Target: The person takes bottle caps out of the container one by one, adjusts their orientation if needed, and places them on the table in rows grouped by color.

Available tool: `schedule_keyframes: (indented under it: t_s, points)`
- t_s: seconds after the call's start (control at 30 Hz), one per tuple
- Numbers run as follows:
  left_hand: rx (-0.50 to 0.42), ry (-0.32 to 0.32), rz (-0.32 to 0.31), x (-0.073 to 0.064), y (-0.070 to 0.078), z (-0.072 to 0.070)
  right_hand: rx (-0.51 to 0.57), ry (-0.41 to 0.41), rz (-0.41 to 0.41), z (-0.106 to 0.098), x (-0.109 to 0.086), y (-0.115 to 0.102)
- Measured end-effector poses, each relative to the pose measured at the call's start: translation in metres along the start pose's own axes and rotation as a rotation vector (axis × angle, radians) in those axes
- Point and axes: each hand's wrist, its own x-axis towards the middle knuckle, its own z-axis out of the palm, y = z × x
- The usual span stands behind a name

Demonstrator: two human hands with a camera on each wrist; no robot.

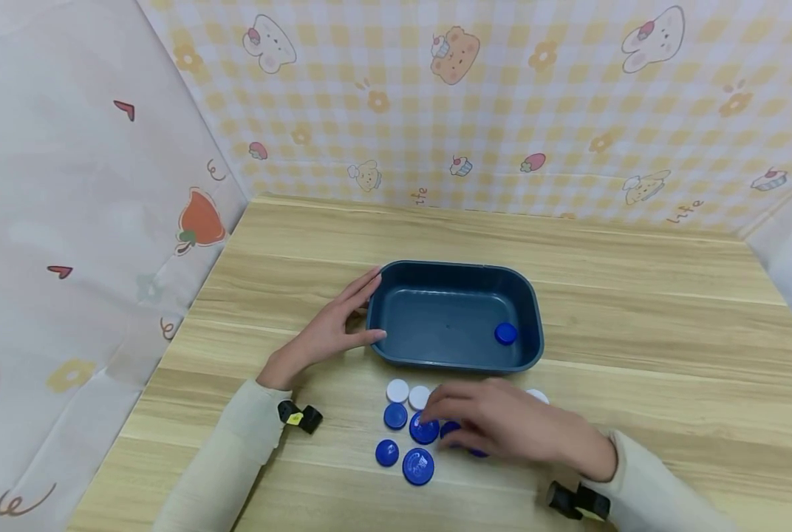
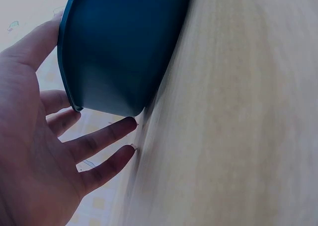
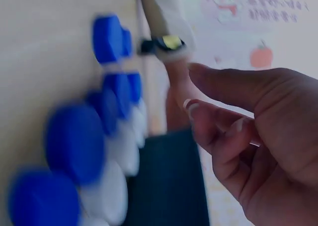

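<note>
A dark blue plastic basin (image 1: 449, 366) sits on the wooden table, with one blue bottle cap (image 1: 506, 333) inside near its right end. My left hand (image 1: 332, 325) spans the basin's left end, thumb at the near corner of the rim and a fingertip at the far corner. In the left wrist view, its fingers (image 2: 102, 139) are spread and fairly straight beside the basin wall. Over the loose caps hovers my right hand (image 1: 496, 417), fingers loosely bent. The right wrist view shows a gap between its thumb and fingertips, holding nothing. It partly covers blue caps and a white cap (image 1: 538, 396).
In front of the basin lie several blue caps (image 1: 418, 466) and white caps (image 1: 397, 391), grouped close together. A patterned cloth (image 1: 489, 133) hangs behind the table (image 1: 662, 318), and another covers the left side. Each sleeve carries a small black strap device (image 1: 301, 417).
</note>
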Motion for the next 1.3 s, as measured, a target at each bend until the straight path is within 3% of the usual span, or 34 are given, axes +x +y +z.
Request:
schedule_keyframes:
  t_s: [0.1,0.23,0.37,0.53,0.73,0.9,1.03,1.3]
  points:
    - [-0.009,0.001,0.004,0.000,0.000,0.000,-0.010,0.095,0.033,-0.016,-0.005,0.008]
    - [-0.009,0.001,0.004,0.000,0.000,0.000,-0.074,0.223,0.150,-0.032,-0.011,0.022]
    - [-0.005,-0.001,0.008,0.000,0.000,0.001,-0.209,0.317,0.289,-0.039,-0.018,0.042]
    - [-0.012,-0.004,0.000,0.000,0.001,0.001,-0.383,0.371,0.393,-0.040,-0.024,0.063]
    - [-0.020,-0.003,-0.004,0.000,0.001,0.001,-0.497,0.325,0.479,-0.040,-0.025,0.074]
    - [-0.019,-0.001,0.000,0.000,0.001,0.000,-0.573,0.213,0.585,-0.044,-0.020,0.073]
    - [-0.019,0.003,0.000,-0.001,0.002,0.000,-0.644,0.124,0.619,-0.045,-0.016,0.071]
    - [0.013,0.001,-0.012,-0.001,0.004,-0.001,-0.633,0.042,0.644,-0.047,-0.009,0.070]
